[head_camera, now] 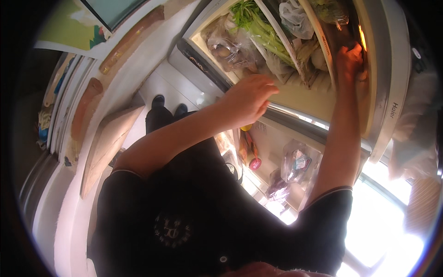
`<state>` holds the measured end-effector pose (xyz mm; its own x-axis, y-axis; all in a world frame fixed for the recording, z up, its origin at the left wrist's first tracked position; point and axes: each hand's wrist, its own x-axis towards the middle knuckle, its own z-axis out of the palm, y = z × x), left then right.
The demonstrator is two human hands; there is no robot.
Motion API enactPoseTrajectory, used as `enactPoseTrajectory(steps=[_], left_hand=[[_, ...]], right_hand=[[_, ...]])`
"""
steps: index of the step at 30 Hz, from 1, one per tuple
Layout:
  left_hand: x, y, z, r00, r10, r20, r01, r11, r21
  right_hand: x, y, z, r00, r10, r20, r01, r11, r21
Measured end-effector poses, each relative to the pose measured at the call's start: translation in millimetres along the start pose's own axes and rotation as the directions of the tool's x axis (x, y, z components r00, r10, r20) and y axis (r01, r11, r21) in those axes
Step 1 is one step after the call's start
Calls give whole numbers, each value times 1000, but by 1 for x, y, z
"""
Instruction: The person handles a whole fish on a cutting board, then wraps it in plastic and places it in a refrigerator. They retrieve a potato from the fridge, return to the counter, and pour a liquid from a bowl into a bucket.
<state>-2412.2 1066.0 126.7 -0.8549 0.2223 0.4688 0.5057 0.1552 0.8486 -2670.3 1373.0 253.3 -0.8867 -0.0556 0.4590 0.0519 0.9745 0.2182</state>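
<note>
I stand at an open Haier refrigerator (387, 104) with an orange-lit interior. My right hand (349, 60) reaches into its top part, close to the glowing lamp (362, 38); the fingers are bent and whatever they may touch is hidden. Before the lower shelf edges, my left hand (251, 97) hovers with loosely curled, slightly parted fingers and nothing visible in them. Beyond it lie leafy green stalks (266, 34) in clear plastic and a bag of roundish produce (228, 50). A white plastic bag (296, 19) sits on another shelf.
The refrigerator door (266, 145) stands open beside me, its racks holding a clear plastic container (296, 162) and a purple-tinted bag (278, 187). On the left, a wooden board (110, 145) leans near a white ledge. Pale floor tiles (166, 78) show around my shoes.
</note>
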Motion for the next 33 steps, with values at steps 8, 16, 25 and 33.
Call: enactPoseTrajectory(steps=[8, 16, 25, 33], left_hand=[[-123, -21, -32, 933, -346, -102, 355, 931, 86], [-227, -41, -50, 790, -605, -102, 612, 788, 69], [-273, -51, -68, 744, -668, 2, 664, 739, 112], [-276, -66, -48, 781, -623, 38, 618, 781, 91]], right_hand=[[-5, -52, -10, 940, 323, 108, -315, 945, -84], [9, -3, 4, 989, -104, 109, 117, 987, -114], [-6, -25, -4, 959, 0, -285, 20, 998, 65], [-30, -30, -14, 967, -32, -252, -19, 980, -197]])
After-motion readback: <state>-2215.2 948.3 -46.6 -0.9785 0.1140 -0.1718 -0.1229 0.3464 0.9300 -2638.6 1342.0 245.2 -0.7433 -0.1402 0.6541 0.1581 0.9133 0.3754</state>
